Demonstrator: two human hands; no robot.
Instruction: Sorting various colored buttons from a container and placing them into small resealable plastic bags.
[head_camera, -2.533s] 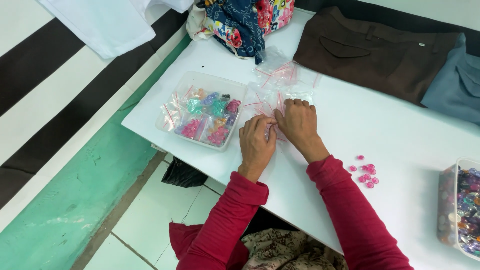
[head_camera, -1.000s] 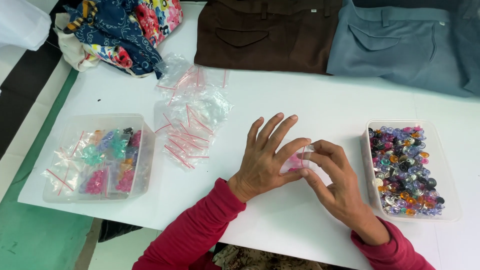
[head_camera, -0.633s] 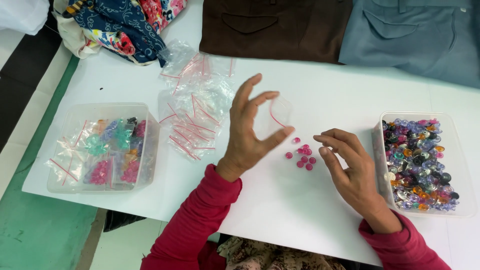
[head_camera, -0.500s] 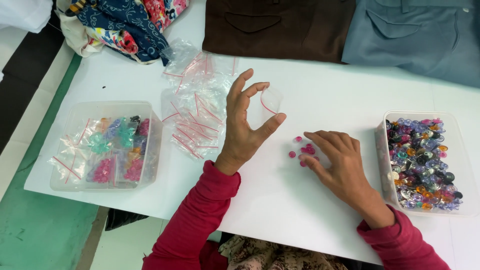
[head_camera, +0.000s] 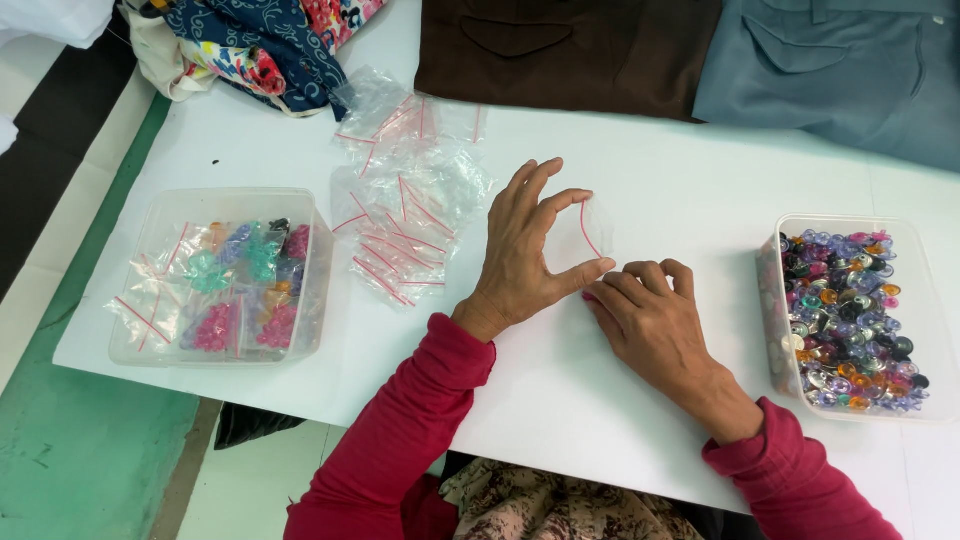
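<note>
My left hand (head_camera: 525, 250) holds a small clear zip bag (head_camera: 592, 235) with a red seal strip, pinched open between thumb and forefinger just above the white table (head_camera: 560, 400). My right hand (head_camera: 650, 318) is curled palm-down on the table right beside it, fingertips at the bag's mouth; what lies under it is hidden. A pile of empty clear zip bags (head_camera: 410, 200) lies left of my left hand.
A clear tub (head_camera: 215, 275) with filled bags of coloured pieces stands at the left edge. Another clear tub (head_camera: 850, 315) of mixed coloured beads stands at the right. Folded brown (head_camera: 570, 45) and grey-blue (head_camera: 830, 65) garments and a floral cloth (head_camera: 260, 40) lie along the far side.
My right hand slid left over the pink beads on the table and closed up to the bag's mouth; the loose beads no longer show. My left hand kept the bag raised.
</note>
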